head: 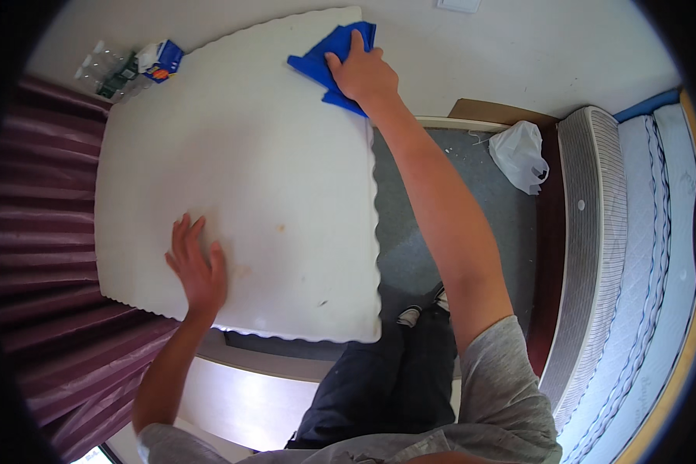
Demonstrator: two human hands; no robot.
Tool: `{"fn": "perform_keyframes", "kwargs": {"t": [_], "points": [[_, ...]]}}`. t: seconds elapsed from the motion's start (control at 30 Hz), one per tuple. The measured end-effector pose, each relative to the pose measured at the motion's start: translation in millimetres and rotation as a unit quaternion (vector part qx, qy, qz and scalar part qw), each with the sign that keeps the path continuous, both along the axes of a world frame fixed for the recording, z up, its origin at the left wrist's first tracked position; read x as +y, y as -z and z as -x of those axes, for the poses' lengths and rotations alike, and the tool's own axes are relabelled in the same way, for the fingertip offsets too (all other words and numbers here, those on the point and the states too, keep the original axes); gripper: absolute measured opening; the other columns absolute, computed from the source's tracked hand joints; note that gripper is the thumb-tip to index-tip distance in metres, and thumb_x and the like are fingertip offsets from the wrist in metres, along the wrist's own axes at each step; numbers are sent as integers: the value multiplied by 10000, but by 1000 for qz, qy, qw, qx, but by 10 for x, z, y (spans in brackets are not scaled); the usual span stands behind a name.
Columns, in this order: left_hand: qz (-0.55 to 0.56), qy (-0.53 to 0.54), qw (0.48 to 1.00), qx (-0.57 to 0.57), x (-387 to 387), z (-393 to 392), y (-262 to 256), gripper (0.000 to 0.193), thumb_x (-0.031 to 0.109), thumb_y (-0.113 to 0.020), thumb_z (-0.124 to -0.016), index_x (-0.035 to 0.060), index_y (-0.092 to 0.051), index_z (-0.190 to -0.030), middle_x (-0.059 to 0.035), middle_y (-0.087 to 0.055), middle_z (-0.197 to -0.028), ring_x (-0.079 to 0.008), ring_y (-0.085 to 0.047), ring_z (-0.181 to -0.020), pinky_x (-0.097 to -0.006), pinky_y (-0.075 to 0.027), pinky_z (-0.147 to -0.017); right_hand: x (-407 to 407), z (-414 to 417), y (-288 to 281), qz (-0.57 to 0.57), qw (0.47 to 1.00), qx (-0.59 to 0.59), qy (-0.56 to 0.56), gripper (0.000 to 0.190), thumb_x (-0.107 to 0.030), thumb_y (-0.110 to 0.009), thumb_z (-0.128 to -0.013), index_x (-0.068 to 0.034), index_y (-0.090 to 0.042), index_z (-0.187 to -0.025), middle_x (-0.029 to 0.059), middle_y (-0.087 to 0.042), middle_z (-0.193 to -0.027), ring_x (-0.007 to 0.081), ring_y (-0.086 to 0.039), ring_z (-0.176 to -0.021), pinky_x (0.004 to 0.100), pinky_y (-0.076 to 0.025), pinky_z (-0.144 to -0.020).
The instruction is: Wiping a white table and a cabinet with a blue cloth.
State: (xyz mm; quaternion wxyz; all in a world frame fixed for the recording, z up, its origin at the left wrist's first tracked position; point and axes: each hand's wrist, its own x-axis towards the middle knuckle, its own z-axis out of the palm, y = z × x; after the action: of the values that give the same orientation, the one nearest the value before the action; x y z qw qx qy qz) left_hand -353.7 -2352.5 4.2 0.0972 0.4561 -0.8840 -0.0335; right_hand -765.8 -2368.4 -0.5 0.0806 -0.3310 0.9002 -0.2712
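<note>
A white cover with a scalloped edge (238, 156) lies over a table-like surface in front of me and has a few small stains. At its far right corner, my right hand (362, 72) presses on a folded blue cloth (325, 55), the index finger stretched out over it. Lower on the left, my left hand (200, 267) rests flat on the cover with its fingers spread and holds nothing.
Clear plastic bottles (95, 69) and a blue-and-white package (161, 61) stand by the wall at back left. Purple curtains (46, 220) hang left. A white plastic bag (519, 156) lies on the right, near upright mattresses (606, 232). Grey floor (464, 151) shows between.
</note>
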Motion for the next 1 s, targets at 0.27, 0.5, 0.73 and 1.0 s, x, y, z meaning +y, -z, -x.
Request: {"fn": "perform_keyframes", "kwargs": {"t": [0.27, 0.5, 0.73, 1.0], "points": [[-42, -33, 998, -24, -41, 14, -110, 535, 197, -499, -923, 106, -418, -1444, -138, -280, -1609, -375, -186, -1522, -725, -64, -1142, -636, 505, -71, -31, 999, -31, -17, 818, -614, -492, -950, -150, -264, -1583, 255, -540, -1337, 381, -686, -1042, 460, -566, -809], [-50, -24, 998, -19, 18, 70, -150, 557, 189, -534, -885, 120, -435, -1428, -141, -289, -1609, -384, -190, -1520, -727, -50, -1148, -765, 743, -108, -32, 998, -56, -9, 747, -614, -505, -948, -245, -299, -1564, 268, -534, -1330, 422, -674, -1054, 501, -568, -821], [-32, -33, 999, -9, 104, 68, -140, 541, 167, -565, -882, 139, -465, -1412, -109, -309, -1603, -355, -209, -1518, -728, -73, -1152, -200, 237, -80, -23, 998, -52, -40, 718, -591, -525, -942, -279, -316, -1554, 309, -482, -1299, 477, -663, -995, 525, -569, -818], [41, -47, 997, 47, -22, 96, 90, 429, 183, -562, -941, 187, -547, -1370, -66, -426, -1546, -272, -317, -1484, -737, -152, -1141, 1049, -842, -27, 6, 995, -65, -74, 744, -576, -552, -941, -289, -264, -1564, 336, -491, -1211, 518, -658, -920, 550, -571, -786]]}}
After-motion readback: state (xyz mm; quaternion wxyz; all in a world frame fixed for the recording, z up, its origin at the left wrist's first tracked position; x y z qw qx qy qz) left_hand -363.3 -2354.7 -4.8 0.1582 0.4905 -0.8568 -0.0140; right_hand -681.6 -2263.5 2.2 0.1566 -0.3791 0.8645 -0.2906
